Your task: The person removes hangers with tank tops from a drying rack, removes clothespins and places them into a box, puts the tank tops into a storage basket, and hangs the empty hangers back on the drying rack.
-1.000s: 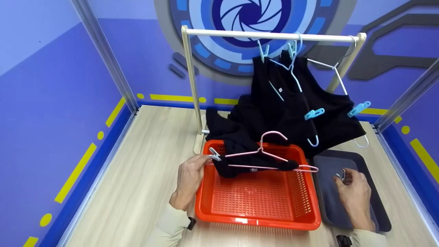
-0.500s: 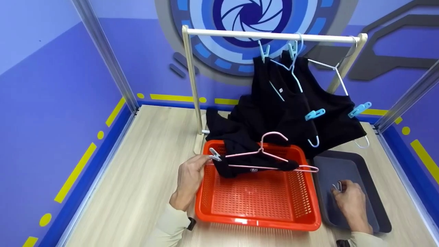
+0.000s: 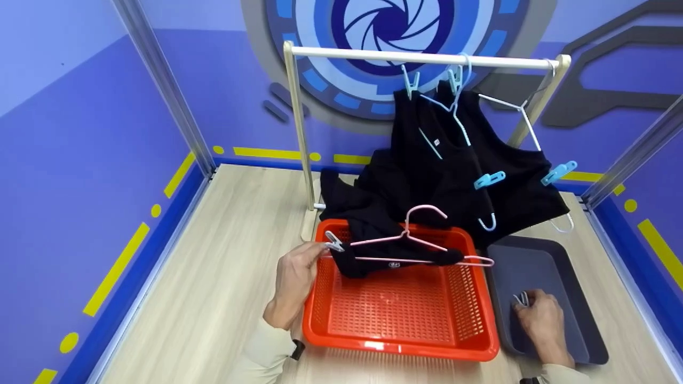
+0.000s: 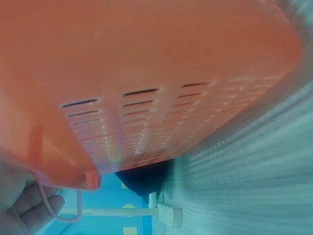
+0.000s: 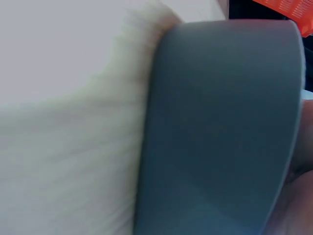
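My left hand (image 3: 294, 277) pinches at the left end of a pink clothes hanger (image 3: 381, 240), beside a pale grey clothespin (image 3: 334, 242) clipped on the black garment (image 3: 355, 262). In the left wrist view, the hanger's looped end (image 4: 62, 218) lies at the fingers; their exact hold is partly hidden. The hanger, with the garment on it, lies across the red basket (image 3: 400, 349). My right hand (image 3: 543, 320) pinches another pale clothespin (image 3: 521, 300) above the dark grey tray (image 3: 560, 261), its far fingers hidden. The right wrist view shows mostly the tray's outer wall (image 5: 220, 122).
A wooden rack (image 3: 373, 54) stands behind the basket. From its bar hang a blue hanger (image 3: 460, 122) and a white hanger (image 3: 528, 122) with black tops (image 3: 427, 165), pinned by blue clothespins (image 3: 490, 179). Walls enclose the table (image 3: 213, 266) at the back and sides.
My right hand has moved down and slightly left over the tray, towards the basket, with the clothespin still between its fingers. The left hand, hanger and garment have stayed in place.
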Tool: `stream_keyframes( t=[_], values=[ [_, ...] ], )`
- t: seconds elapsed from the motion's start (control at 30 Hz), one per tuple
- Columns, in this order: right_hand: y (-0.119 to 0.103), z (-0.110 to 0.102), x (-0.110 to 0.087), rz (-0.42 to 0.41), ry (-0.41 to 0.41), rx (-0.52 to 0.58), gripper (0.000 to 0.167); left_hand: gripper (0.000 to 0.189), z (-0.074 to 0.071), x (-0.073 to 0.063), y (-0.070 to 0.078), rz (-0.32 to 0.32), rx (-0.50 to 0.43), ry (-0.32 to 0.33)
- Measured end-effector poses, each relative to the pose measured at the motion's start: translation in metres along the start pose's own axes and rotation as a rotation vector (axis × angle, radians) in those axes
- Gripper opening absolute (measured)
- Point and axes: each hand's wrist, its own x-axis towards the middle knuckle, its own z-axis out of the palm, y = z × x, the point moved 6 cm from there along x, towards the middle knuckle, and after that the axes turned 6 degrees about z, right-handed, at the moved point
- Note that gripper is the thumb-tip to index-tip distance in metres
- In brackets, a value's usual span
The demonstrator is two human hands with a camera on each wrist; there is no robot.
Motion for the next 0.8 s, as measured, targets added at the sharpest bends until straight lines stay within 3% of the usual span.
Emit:
stream_keyframes(
  t=[0.5,0.8],
  values=[
    [-0.0012,0.0033,0.0015,0.014,-0.049,-0.006,0.037,0.006,-0.0006,0.0,-0.0005,0.007,0.006,-0.001],
    [0.0011,0.0044,-0.0015,0.003,-0.007,-0.006,0.037,0.012,0.0003,0.0008,0.0005,0.012,0.009,0.006]
  ],
)
